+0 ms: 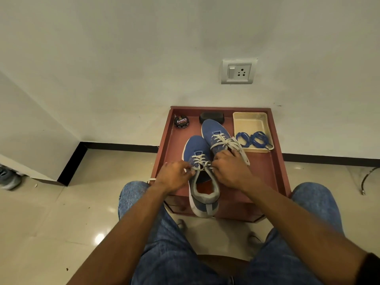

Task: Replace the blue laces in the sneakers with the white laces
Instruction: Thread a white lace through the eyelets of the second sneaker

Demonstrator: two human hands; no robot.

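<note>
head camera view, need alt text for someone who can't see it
Two hands, left and right, pinch the white lace ends of the nearer blue fabric sneaker on a reddish-brown wooden stand. A second white-laced blue sneaker sits behind, beside a cream plastic tray holding two coiled blue laces.

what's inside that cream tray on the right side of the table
The cream tray holds two coiled blue laces at its near end, one partly draped over the rim. The far part shows only bare tray floor. Whatever lies under the coils is hidden.
</note>
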